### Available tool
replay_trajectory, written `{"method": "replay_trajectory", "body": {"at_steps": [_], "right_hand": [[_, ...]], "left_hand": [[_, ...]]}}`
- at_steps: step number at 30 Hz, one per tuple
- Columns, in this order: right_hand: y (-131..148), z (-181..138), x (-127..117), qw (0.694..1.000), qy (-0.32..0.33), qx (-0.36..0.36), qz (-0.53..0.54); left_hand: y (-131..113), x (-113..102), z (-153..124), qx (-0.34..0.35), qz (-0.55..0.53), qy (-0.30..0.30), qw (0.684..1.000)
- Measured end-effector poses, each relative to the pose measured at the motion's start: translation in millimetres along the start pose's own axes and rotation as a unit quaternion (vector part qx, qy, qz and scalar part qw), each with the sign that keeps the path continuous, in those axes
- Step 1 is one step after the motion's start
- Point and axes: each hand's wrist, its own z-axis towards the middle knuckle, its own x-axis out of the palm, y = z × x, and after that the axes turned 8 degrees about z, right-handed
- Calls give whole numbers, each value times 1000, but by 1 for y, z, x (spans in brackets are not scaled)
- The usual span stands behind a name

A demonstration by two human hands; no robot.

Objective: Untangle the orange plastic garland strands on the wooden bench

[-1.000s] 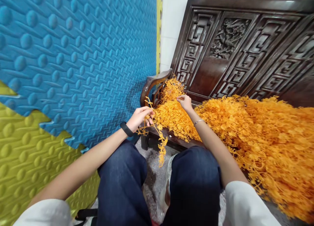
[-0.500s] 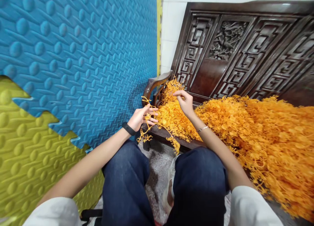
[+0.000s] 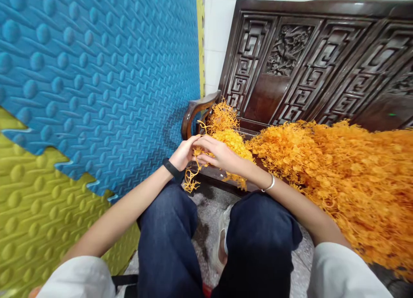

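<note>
While both hands meet at worktop's front-left corner, left hand (image 3: 183,153) pinches orange plastic sprig (image 3: 191,181), tail dangling off edge above floor (image 3: 209,212). Right hand (image 3: 219,153) closes grip on same sprig beside orange pile (image 3: 338,169). Armrest (image 3: 196,110) and blue foam mat (image 3: 97,74) hem left side; knees below.

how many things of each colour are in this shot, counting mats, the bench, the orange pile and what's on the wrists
blue foam mat: 1
yellow-green foam mat: 1
dark brown carved bench: 1
orange pile of plastic sprigs: 1
black wristband on the left wrist: 1
silver bracelet on the right wrist: 1
total: 6
</note>
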Motion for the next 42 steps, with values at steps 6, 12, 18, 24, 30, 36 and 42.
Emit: {"method": "replay_trajectory", "body": {"at_steps": [6,12,18,24,30,36,42], "right_hand": [[-5,2,4,997,-28,68,5],[-14,3,-7,932,-114,167,300],[-15,1,-14,868,-171,216,414],[-21,2,-7,831,-204,268,444],[-22,9,0,803,-292,298,425],[-21,24,2,768,-375,306,419],[-75,13,-59,637,-619,319,331]], "left_hand": [[0,0,1,-20,63,39,997],[2,-2,-4,64,208,47,975],[1,-3,-7,139,288,31,947],[-2,-2,-7,132,336,23,932],[-3,4,-2,146,328,-7,933],[-2,9,5,127,281,-51,950],[6,14,-12,156,280,-49,946]]}}
